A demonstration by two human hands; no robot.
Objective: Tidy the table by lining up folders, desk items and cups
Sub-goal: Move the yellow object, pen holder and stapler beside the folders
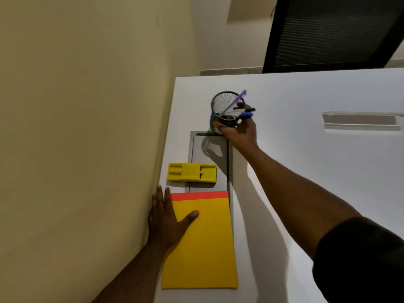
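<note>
A black mesh pen cup (220, 106) with several pens (238, 101) stands near the far left of the white table (306, 171). My right hand (239, 133) grips its near side. A yellow pad with a red top strip (203, 239) lies at the near left, over the near end of a grey folder (209, 154). My left hand (167, 219) lies flat on the pad's left edge, thumb on the yellow sheet, fingers against the wall. A yellow plastic desk item (191, 172) lies across the folder's left edge.
A beige wall (87, 127) runs along the table's left side. A clear acrylic holder (360, 122) lies on the table at the far right. A black chair back (334, 33) stands behind the table's far edge.
</note>
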